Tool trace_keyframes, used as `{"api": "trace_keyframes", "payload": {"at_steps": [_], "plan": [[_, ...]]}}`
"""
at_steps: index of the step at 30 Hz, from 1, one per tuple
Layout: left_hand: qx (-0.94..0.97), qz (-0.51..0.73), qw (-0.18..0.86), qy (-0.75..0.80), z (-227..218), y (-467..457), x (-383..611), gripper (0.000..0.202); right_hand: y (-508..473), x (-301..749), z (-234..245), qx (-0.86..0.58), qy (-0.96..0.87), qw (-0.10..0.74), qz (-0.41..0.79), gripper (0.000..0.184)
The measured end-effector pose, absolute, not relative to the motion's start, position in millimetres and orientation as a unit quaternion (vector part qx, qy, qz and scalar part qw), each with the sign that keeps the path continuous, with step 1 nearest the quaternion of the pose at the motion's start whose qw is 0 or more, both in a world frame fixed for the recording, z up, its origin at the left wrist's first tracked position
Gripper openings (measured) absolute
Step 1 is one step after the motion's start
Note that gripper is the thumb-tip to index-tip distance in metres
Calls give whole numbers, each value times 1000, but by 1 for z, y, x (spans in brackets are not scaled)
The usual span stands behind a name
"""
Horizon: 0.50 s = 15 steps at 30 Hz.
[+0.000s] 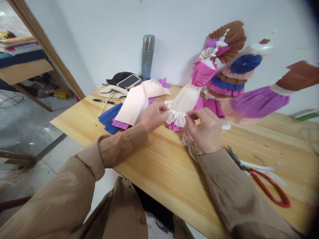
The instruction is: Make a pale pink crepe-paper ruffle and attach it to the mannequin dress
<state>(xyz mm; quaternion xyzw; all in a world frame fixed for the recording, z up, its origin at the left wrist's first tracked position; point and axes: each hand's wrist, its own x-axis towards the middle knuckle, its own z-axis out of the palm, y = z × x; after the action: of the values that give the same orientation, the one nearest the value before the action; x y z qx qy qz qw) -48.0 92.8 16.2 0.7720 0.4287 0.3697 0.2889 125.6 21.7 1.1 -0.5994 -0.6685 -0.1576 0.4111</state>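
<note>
A small doll-sized dress form [204,71] in a pink bodice and a long cream crepe-paper skirt [185,96] leans on the table before me. Around the skirt's lower part runs a gathered cream ruffle [175,118], with a bright pink edge below it. My left hand [155,116] pinches the ruffle's left end between thumb and fingertips. On its right end, the thumb and index finger of my right hand [205,127] are closed in a pinch. Behind my right wrist lie a pleated pink paper rosette [186,138] and part of a tape roll [191,151].
Red-handled scissors [270,186] and white strips lie at the right. Cream paper sheets [134,103] over blue and purple ones, a pen [104,101], a phone [129,81] and a thermos [148,58] are on the left. More paper-dressed forms [261,101] stand behind, right.
</note>
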Motion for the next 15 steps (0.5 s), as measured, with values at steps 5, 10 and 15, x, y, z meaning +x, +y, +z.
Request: {"api": "trace_keyframes", "payload": {"at_steps": [5, 10, 15], "plan": [[785, 372, 256, 423, 30, 86, -49, 30, 22, 126, 2, -590, -680, 405, -159, 8], [779, 350, 310, 418, 22, 95, -47, 13, 21, 127, 0, -585, -685, 404, -163, 8], [811, 386, 232, 374, 14, 96, -48, 7, 23, 128, -1, -588, -681, 405, -162, 8]]}}
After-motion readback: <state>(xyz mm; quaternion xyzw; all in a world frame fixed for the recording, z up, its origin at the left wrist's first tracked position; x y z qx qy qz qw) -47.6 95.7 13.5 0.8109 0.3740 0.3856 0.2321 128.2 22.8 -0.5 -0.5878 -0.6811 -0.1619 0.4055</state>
